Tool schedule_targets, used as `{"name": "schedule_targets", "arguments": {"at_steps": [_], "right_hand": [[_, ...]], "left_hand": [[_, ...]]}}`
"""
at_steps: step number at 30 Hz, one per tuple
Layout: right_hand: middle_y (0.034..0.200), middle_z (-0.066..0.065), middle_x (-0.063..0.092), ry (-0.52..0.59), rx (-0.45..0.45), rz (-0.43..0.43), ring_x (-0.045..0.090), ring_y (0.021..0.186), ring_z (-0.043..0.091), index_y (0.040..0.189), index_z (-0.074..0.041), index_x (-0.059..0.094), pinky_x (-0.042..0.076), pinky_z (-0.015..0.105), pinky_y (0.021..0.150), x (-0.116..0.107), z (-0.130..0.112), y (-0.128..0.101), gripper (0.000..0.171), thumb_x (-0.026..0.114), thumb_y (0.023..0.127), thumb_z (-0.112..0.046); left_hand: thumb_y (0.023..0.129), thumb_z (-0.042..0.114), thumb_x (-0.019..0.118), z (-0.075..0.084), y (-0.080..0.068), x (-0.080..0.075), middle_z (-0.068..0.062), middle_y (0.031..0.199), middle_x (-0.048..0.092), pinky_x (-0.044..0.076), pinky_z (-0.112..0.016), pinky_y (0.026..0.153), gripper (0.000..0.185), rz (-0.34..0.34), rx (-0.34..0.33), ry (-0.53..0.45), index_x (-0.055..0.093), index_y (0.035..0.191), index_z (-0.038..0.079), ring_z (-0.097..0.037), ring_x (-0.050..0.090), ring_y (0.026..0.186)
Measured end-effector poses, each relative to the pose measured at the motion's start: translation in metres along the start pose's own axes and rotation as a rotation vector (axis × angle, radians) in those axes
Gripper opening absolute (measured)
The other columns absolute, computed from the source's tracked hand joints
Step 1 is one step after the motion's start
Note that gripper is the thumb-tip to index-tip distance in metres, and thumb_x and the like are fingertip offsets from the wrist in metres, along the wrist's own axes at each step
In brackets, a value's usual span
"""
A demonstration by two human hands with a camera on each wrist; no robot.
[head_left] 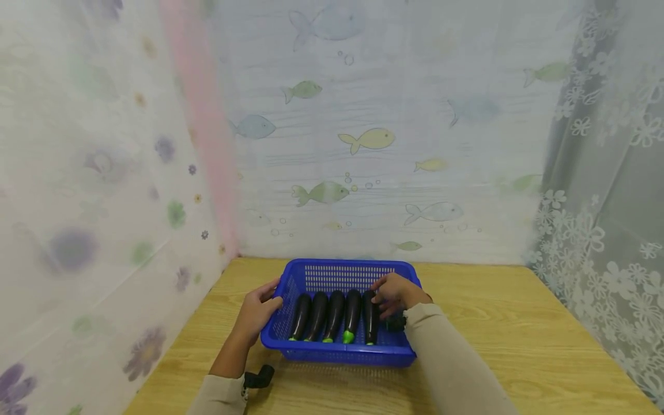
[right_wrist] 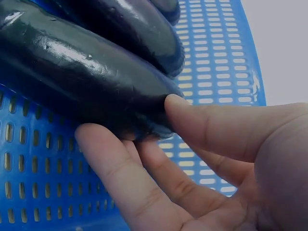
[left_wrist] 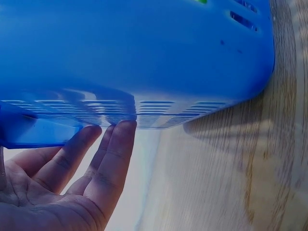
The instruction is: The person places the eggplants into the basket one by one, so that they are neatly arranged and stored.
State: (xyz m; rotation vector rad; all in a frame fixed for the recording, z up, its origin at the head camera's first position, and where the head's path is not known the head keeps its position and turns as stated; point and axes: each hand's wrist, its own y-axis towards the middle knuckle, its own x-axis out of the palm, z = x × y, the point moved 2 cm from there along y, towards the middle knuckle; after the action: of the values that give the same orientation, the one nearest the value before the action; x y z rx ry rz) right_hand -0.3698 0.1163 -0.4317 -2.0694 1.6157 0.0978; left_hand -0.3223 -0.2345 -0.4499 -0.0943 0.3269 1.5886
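A blue plastic basket (head_left: 347, 355) holds several dark eggplants (head_left: 336, 314) in a side-by-side row, green stem ends toward the person. My left hand (head_left: 257, 311) holds the basket's left rim, thumb over the top edge. In the left wrist view, fingertips (left_wrist: 126, 129) of that hand meet the slotted outer wall. Inside the basket on the right, my right hand (head_left: 396, 294) is at the far end of the rightmost eggplant (head_left: 370, 320). The right wrist view shows its thumb (right_wrist: 187, 113) on the tip of this eggplant (right_wrist: 91, 72) and the other fingers along its lower side.
Under the basket is a wood-grain table (head_left: 498, 323). A fish-print curtain (head_left: 373, 173) hangs behind it, with a flowered curtain (head_left: 104, 219) on the left and a lacy one (head_left: 612, 276) on the right. Both wrists wear a small black camera (head_left: 259, 377).
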Motion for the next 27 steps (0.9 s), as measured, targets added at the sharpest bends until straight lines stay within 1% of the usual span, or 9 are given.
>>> {"name": "schedule_targets", "arguments": {"at_steps": [3,5,9,12,15,19,27], "right_hand": [[0.125,0.027,0.062,0.002,0.011,0.001,0.069,0.103,0.041,0.13,0.005,0.061,0.064,0.05,0.076,0.0007,0.0005,0.0011,0.04,0.066,0.091,0.008],[0.118,0.024,0.064,-0.008,0.01,0.005,0.069,0.098,0.038,0.129,0.004,0.061,0.064,0.049,0.076,0.0013,0.0005,0.0011,0.039,0.066,0.091,0.007],[0.1,0.014,0.064,-0.029,-0.002,0.024,0.067,0.086,0.027,0.128,0.003,0.062,0.064,0.046,0.077,0.002,0.0004,0.0001,0.038,0.067,0.09,0.005],[0.093,0.011,0.064,-0.034,-0.011,0.03,0.066,0.082,0.024,0.128,0.004,0.062,0.064,0.044,0.078,0.0023,0.0,-0.001,0.039,0.067,0.09,0.005],[0.095,0.011,0.064,-0.02,-0.011,0.022,0.066,0.083,0.025,0.129,0.005,0.061,0.064,0.045,0.08,0.0024,-0.0008,-0.0018,0.039,0.066,0.09,0.005],[0.1,0.014,0.064,-0.006,-0.007,0.019,0.066,0.088,0.028,0.128,0.004,0.061,0.063,0.048,0.084,0.0021,-0.0016,-0.0019,0.038,0.065,0.09,0.004],[0.105,0.017,0.062,-0.006,0.008,0.044,0.066,0.091,0.03,0.127,0.0,0.063,0.062,0.051,0.083,0.0016,-0.0021,-0.0047,0.036,0.068,0.093,-0.006]], "left_hand": [[0.095,0.015,0.065,0.0009,-0.0009,0.0002,-0.023,0.142,0.062,0.057,-0.053,0.099,0.059,0.0,0.003,-0.002,0.053,0.152,0.009,-0.035,0.066,0.121],[0.094,0.014,0.065,0.0012,-0.0014,0.0001,-0.023,0.142,0.062,0.057,-0.053,0.098,0.059,0.0,0.002,0.0,0.053,0.152,0.009,-0.036,0.066,0.12],[0.095,0.015,0.065,0.0013,-0.0018,0.0,-0.023,0.143,0.061,0.057,-0.054,0.098,0.06,-0.003,0.001,0.001,0.052,0.152,0.008,-0.036,0.066,0.121],[0.095,0.015,0.065,0.0009,-0.0014,0.0001,-0.023,0.144,0.061,0.056,-0.054,0.099,0.06,-0.005,0.0,-0.001,0.051,0.153,0.008,-0.037,0.065,0.122],[0.095,0.015,0.065,0.0005,-0.0011,0.0,-0.023,0.144,0.061,0.057,-0.054,0.098,0.06,-0.002,-0.003,0.003,0.051,0.153,0.008,-0.036,0.065,0.122],[0.095,0.015,0.065,0.0,-0.0001,0.0001,-0.023,0.144,0.06,0.056,-0.054,0.099,0.06,0.0,-0.006,0.008,0.051,0.153,0.009,-0.036,0.065,0.122],[0.097,0.013,0.062,-0.0017,0.0026,0.001,-0.026,0.148,0.056,0.052,-0.058,0.103,0.06,-0.014,-0.016,0.025,0.047,0.155,0.005,-0.041,0.062,0.128]]}}
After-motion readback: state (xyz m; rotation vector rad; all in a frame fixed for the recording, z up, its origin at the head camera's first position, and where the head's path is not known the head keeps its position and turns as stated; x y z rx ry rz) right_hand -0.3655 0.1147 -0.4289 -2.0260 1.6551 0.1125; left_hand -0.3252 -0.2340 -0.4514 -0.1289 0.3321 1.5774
